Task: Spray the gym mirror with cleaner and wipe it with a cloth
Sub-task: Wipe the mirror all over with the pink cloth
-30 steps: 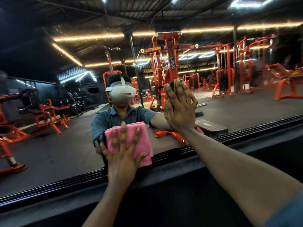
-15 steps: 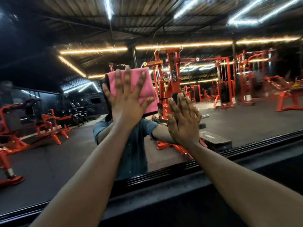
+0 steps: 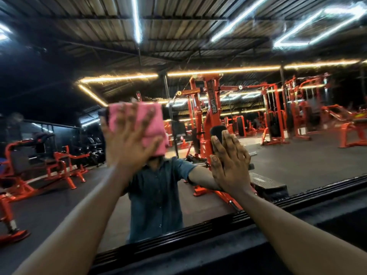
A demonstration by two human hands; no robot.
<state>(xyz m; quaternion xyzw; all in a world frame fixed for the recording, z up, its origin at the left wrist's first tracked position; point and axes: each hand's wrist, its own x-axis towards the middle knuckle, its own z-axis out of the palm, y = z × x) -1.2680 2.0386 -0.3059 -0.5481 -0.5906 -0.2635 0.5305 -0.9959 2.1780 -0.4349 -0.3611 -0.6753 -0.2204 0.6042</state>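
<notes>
While reflected red machine point(image 3: 213, 116) lettering stays illegible, left hand point(image 3: 127, 141) spread on pink cloth point(image 3: 153, 124), right hand point(image 3: 230, 165) flat against mirror point(image 3: 297, 155).

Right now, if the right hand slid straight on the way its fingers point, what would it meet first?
The right hand lies flat on the mirror, fingers pointing up. Sliding that way it would probably meet only bare glass; the pink cloth under the left hand sits off to the side.

Viewpoint: one head-worn, wide-angle camera at the person's eye level.
Facing: forward and slightly downward, square to the mirror point(image 3: 297, 155).
Nearness: within arm's reach of the glass; both forearms enter from the lower frame corners.
Shared coverage: single view only; straight lines bow toward the frame edges.
</notes>
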